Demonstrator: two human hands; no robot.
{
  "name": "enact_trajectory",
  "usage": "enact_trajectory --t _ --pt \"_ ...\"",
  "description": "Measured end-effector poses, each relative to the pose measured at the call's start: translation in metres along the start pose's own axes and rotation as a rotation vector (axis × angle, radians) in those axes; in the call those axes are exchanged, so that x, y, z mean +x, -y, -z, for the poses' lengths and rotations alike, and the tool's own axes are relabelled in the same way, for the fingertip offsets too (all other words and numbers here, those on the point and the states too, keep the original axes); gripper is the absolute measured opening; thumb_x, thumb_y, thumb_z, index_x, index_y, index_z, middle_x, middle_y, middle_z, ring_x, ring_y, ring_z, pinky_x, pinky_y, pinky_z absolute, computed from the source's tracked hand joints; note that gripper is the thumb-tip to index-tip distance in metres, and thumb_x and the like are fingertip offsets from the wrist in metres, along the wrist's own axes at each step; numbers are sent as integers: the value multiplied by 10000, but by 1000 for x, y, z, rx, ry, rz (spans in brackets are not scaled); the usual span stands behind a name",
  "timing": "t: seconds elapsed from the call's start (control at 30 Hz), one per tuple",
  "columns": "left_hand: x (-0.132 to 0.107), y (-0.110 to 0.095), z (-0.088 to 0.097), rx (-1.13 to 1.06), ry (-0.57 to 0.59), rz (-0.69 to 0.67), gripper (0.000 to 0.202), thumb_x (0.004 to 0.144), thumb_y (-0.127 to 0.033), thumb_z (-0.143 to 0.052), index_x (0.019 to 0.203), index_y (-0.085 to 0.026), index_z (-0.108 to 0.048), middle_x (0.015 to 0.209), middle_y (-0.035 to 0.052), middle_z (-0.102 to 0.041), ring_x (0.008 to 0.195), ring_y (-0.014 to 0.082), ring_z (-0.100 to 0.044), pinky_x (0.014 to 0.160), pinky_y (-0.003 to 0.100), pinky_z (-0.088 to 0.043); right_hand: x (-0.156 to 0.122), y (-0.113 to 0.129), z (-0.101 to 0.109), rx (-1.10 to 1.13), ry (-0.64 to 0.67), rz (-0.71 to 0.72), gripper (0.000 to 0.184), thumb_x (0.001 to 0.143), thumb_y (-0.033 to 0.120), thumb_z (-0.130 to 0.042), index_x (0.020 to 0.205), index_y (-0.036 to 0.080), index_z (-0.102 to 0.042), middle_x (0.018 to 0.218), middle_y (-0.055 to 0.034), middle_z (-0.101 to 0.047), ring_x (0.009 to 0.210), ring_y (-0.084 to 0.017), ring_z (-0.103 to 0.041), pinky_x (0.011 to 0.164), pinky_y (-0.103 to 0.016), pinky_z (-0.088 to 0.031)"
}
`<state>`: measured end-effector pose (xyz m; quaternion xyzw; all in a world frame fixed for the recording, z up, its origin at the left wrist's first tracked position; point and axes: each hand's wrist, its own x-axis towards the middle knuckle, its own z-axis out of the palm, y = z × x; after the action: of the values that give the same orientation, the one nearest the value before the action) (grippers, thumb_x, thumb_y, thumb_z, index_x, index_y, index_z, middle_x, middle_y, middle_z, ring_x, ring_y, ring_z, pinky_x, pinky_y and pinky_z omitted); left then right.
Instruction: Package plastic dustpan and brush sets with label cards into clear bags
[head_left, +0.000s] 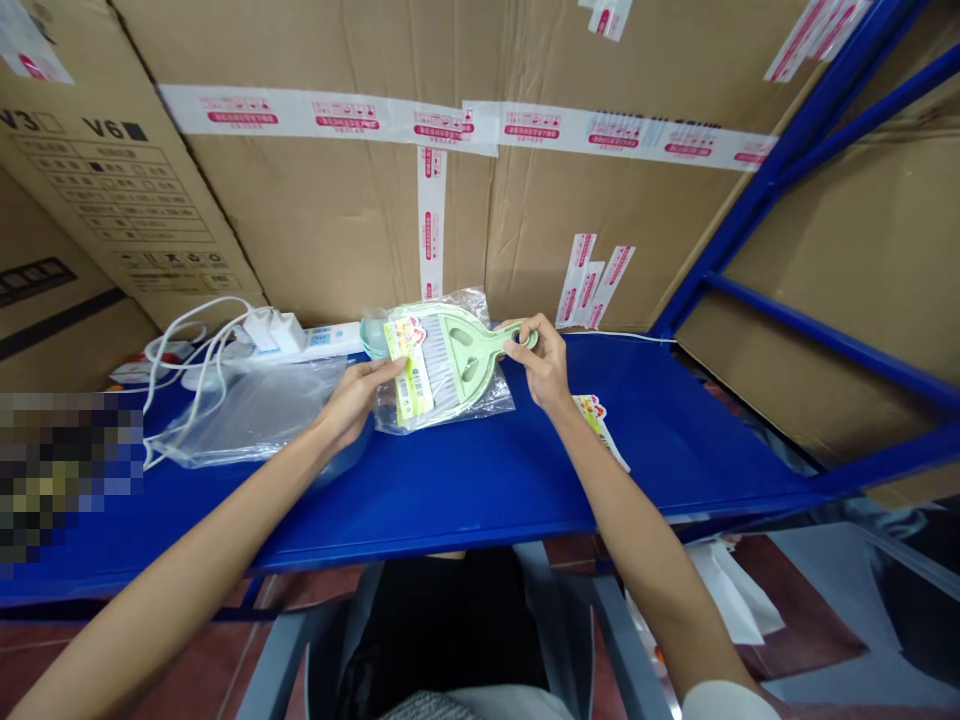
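A light green dustpan and brush set [471, 362] is held over the blue shelf, partly inside a clear plastic bag [491, 398]. My right hand [546, 362] pinches the ring at the end of its handle, which sticks out of the bag. My left hand [358, 400] grips the left edge, thumb lying on a yellow and white printed card [409, 370] beside the grey bristles. Behind my right wrist, another printed card [600, 428] lies on the shelf. Clear plastic bags [259, 410] lie flat left of my left hand.
White cables [184, 345] and plugs in a power strip [330, 338] sit at the back left. Large taped cardboard boxes [337, 210] wall the back. A blue metal frame [750, 225] rises at the right of the blue shelf [480, 490].
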<state>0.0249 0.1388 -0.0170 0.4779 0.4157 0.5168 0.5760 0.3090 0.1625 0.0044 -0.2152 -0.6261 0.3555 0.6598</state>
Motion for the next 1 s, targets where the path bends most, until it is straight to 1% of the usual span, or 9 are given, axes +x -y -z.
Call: enact_trajectory --t 0.17,0.27,0.33,0.47,0.6,0.7,0.8,0.9,1.0 --pt "2 3 1 9 -62 -51 545 605 -601 -986 816 -140 -784 869 139 -818 843 311 -777 726 382 -626 1 2 0 2 -57 -30 377 813 411 -860 816 271 -510 968 7 -722 952 -222 -684 876 -394 -548" --pt "5 5 4 -10 -87 -45 530 594 -608 -981 759 -151 -770 805 128 -808 866 333 -778 708 390 -633 1 2 0 28 -64 -9 367 816 399 -858 818 269 -515 964 6 -715 939 -218 -684 859 -390 -544" --pt "6 5 6 -26 -106 -49 525 587 -589 -983 767 -143 -775 820 138 -813 889 343 -780 704 389 -638 1 2 0 32 -71 -6 369 820 402 -854 821 270 -509 967 4 -711 936 -216 -684 845 -387 -545" --pt "6 2 7 -61 -95 -67 517 677 -589 -937 874 -131 -802 917 149 -827 924 334 -789 704 373 -645 1 3 -1 9 -75 -16 390 814 422 -857 821 270 -498 970 0 -707 958 -221 -685 862 -396 -551" --pt "3 -1 5 -103 -137 -47 567 732 -696 -858 841 -142 -796 926 145 -828 921 345 -794 690 380 -649 0 2 -1 18 -56 -20 394 808 415 -867 820 268 -501 971 -3 -712 972 -224 -684 878 -403 -556" --pt "3 1 4 -68 -134 -48 524 669 -613 -936 837 -136 -798 905 146 -828 875 330 -791 671 359 -631 -1 1 -1 38 -34 -8 372 819 393 -864 826 265 -515 989 -6 -718 970 -220 -683 885 -401 -554" --pt "4 2 4 -39 -144 -80 440 623 -489 -991 790 -138 -785 827 122 -812 764 262 -763 610 301 -575 0 0 -1 58 -34 9 355 828 368 -860 827 262 -522 989 -8 -721 966 -217 -684 894 -397 -550" --pt "4 2 3 -50 -133 -101 399 651 -484 -971 767 -158 -773 796 97 -793 709 220 -726 592 285 -547 0 1 0 63 -49 16 361 824 362 -863 820 261 -517 975 -5 -718 973 -219 -685 904 -397 -547" --pt "3 0 3 -48 -126 -99 403 637 -484 -973 804 -173 -779 822 83 -795 741 222 -729 634 295 -558 1 2 0 30 -74 6 383 812 397 -862 818 265 -502 964 0 -711 969 -224 -680 881 -397 -556"
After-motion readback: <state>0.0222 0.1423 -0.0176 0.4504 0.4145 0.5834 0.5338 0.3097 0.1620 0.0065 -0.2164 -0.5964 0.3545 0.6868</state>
